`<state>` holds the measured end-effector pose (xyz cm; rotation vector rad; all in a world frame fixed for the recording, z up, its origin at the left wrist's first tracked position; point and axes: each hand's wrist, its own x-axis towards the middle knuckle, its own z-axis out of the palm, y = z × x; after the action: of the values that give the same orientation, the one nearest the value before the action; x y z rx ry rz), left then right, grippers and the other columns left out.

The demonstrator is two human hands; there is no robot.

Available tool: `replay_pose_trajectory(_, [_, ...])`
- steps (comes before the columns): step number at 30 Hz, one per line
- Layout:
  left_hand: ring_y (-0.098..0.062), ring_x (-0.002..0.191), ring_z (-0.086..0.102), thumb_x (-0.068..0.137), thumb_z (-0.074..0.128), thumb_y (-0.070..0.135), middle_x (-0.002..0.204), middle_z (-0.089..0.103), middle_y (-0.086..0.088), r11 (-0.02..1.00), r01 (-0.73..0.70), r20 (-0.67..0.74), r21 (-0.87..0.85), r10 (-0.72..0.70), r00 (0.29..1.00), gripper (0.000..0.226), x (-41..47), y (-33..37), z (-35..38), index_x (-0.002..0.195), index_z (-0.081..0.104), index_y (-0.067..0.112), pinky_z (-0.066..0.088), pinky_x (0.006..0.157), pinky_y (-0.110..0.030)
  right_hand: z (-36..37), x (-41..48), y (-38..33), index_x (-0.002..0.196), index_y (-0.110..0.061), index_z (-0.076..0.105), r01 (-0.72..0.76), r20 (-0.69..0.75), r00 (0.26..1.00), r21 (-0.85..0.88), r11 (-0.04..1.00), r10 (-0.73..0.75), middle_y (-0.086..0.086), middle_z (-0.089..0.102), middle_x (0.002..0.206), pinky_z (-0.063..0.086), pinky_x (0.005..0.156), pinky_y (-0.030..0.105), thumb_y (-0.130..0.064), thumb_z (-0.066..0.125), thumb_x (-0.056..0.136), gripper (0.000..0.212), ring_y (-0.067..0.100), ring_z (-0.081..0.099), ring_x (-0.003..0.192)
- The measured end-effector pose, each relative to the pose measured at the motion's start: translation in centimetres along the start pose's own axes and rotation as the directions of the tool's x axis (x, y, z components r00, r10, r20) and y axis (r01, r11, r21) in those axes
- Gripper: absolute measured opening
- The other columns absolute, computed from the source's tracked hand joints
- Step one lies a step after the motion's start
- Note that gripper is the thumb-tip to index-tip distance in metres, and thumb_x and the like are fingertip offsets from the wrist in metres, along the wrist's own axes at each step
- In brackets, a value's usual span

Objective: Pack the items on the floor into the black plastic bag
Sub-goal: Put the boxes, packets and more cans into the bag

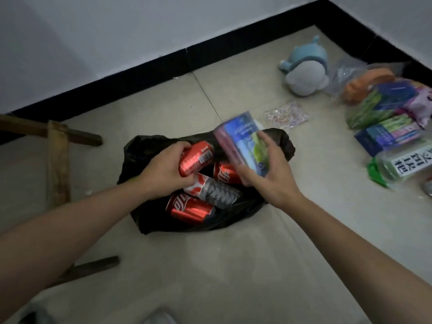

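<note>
The black plastic bag (pixel 149 218) lies open on the tiled floor. Inside it are two red cola cans (pixel 190 210) (pixel 225 175) and a clear water bottle (pixel 215 191) with a red-white label. My left hand (pixel 164 170) grips a third red can (pixel 198 155) over the bag's left side. My right hand (pixel 268 169) holds a blue and purple tissue pack (pixel 242 139), blurred, above the bag's right side.
More tissue packs (pixel 388 134), a packet with black characters (pixel 406 163), an orange item in clear wrap (pixel 367 83), a blue-grey plush toy (pixel 306 73) and a small glittery packet (pixel 286 115) lie at the right. A wooden frame (pixel 57 160) stands at the left, near the black skirting.
</note>
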<state>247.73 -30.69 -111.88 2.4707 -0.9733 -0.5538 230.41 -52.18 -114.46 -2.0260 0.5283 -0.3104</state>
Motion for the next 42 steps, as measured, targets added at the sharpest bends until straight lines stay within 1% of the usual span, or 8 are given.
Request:
replay_pose_trajectory(4, [-0.016, 0.111, 0.052, 0.067, 0.079, 0.038, 0.128, 0.046, 0.002, 0.997, -0.067, 0.033, 0.042, 0.065, 0.997, 0.083, 0.4, -0.4, 0.2, 0.135, 0.033, 0.029, 0.050, 0.093, -0.040, 0.9, -1.5, 2.4, 0.153, -0.041, 0.018, 0.213, 0.231, 0.967, -0.496, 0.842, -0.108, 0.007, 0.038, 0.139, 0.038, 0.104, 0.042, -0.052, 0.067, 0.077, 0.091, 0.028, 0.040, 0.127])
replay_pose_trajectory(11, [-0.023, 0.132, 0.039, 0.082, 0.070, 0.045, 0.146, 0.038, -0.005, 0.884, -0.229, 0.075, 0.407, 0.217, 0.973, 0.083, 0.4, -2.3, 0.6, 0.147, 0.022, 0.028, 0.033, 0.109, -0.044, 0.9, -1.1, 2.2, 0.156, -0.039, 0.008, 0.302, 0.295, 0.947, -0.696, 0.651, -0.124, 0.015, 0.031, 0.150, 0.031, 0.107, 0.048, -0.054, 0.059, 0.084, 0.089, 0.036, 0.032, 0.133])
replay_pose_trajectory(18, [-0.029, 0.144, 0.022, 0.092, 0.055, 0.050, 0.153, 0.028, -0.011, 0.890, -0.110, 0.081, 0.441, 0.083, 0.993, 0.075, 1.8, -4.1, 0.0, 0.151, 0.015, 0.025, 0.026, 0.113, -0.053, 2.6, 2.2, -0.2, 0.155, -0.040, 0.003, 0.205, 0.273, 0.962, -0.733, 0.648, 0.005, 0.018, 0.024, 0.154, 0.025, 0.112, 0.051, -0.060, 0.046, 0.078, 0.090, 0.038, 0.023, 0.138])
replay_pose_trajectory(22, [-0.027, 0.140, 0.028, 0.097, 0.044, 0.052, 0.150, 0.036, -0.009, 0.954, -0.036, 0.001, 0.297, 0.037, 0.999, 0.053, 1.9, -4.2, 0.0, 0.140, 0.037, 0.022, 0.030, 0.109, -0.053, 2.7, 2.3, -0.6, 0.154, -0.044, 0.008, 0.263, 0.330, 0.944, -0.688, 0.676, -0.031, 0.012, 0.028, 0.151, 0.027, 0.110, 0.049, -0.071, 0.033, 0.087, 0.076, 0.032, 0.026, 0.137])
replay_pose_trajectory(31, [-0.027, 0.148, 0.014, 0.100, 0.044, 0.034, 0.155, 0.030, -0.010, 0.866, -0.030, 0.078, 0.500, -0.011, 0.997, 0.042, 2.0, -5.0, 0.5, 0.140, 0.039, 0.022, 0.026, 0.114, -0.054, 4.6, 1.1, 1.9, 0.154, -0.043, -0.002, 0.270, 0.278, 0.957, -0.764, 0.586, -0.079, 0.016, 0.018, 0.159, 0.019, 0.114, 0.054, -0.063, 0.036, 0.095, 0.072, 0.037, 0.020, 0.144])
replay_pose_trajectory(35, [-0.027, 0.149, 0.012, 0.101, 0.042, 0.034, 0.155, 0.030, -0.010, 0.871, -0.027, 0.096, 0.490, -0.023, 0.995, 0.045, 1.8, -5.4, 0.2, 0.144, 0.036, 0.023, 0.025, 0.114, -0.055, 3.9, -0.7, 2.6, 0.152, -0.045, 0.020, 0.314, 0.308, 0.944, -0.737, 0.599, -0.115, 0.013, 0.025, 0.157, 0.024, 0.112, 0.055, -0.055, 0.030, 0.097, 0.056, 0.037, 0.027, 0.140])
replay_pose_trajectory(39, [-0.026, 0.150, 0.009, 0.101, 0.042, 0.035, 0.156, 0.029, -0.009, 0.875, -0.035, 0.124, 0.483, -0.028, 0.992, 0.049, 1.4, -5.2, 0.6, 0.147, 0.032, 0.021, 0.024, 0.115, -0.056, 4.4, -1.7, 2.7, 0.123, -0.042, 0.060, 0.394, 0.399, 0.910, -0.752, 0.528, -0.111, 0.016, 0.022, 0.160, 0.028, 0.110, 0.061, -0.047, 0.049, 0.092, 0.034, 0.044, 0.026, 0.140])
replay_pose_trajectory(42, [-0.028, 0.148, 0.016, 0.101, 0.042, 0.034, 0.156, 0.028, -0.010, 0.872, -0.025, 0.124, 0.488, -0.041, 0.991, 0.046, 1.8, -4.5, -0.1, 0.146, 0.035, 0.022, 0.028, 0.114, -0.055, 4.2, -0.5, 1.4, 0.112, -0.034, 0.066, 0.330, 0.400, 0.916, -0.734, 0.593, -0.014, 0.010, 0.013, 0.162, 0.028, 0.110, 0.058, -0.046, 0.043, 0.093, 0.032, 0.040, 0.016, 0.143])
